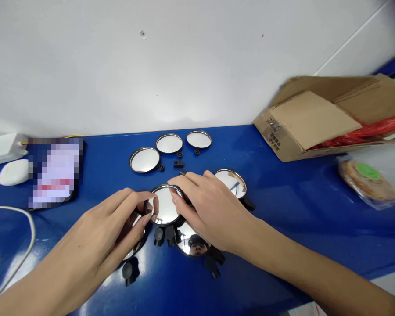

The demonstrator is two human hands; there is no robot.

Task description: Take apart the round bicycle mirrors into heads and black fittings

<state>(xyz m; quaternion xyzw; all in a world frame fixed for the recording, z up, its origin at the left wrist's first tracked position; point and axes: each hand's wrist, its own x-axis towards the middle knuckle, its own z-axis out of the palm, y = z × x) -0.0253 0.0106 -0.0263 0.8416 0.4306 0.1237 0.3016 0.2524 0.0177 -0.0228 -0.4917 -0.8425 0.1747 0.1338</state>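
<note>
A small round mirror point(166, 206) with a black rim is held between my two hands. My left hand point(110, 228) pinches its left edge between thumb and fingers. From the right, my right hand point(210, 202) closes on its upper right edge. Black clip-like mounts point(164, 236) show just below this mirror. Partly under it and my right hand lies another round mirror point(193, 241). One more mirror point(136, 245) is mostly hidden behind my left hand, with a black mount point(130, 271) at its lower edge. Beyond my right hand sits a mirror point(232, 182) with a black mount.
Three round mirrors point(145, 159) with black joints lie near the wall, beside a loose black clip point(178, 163). At left are a phone point(55, 173), a white case point(15, 172) and a cable point(32, 232). An open cardboard box point(292, 131) and wrapped food point(365, 182) are at right.
</note>
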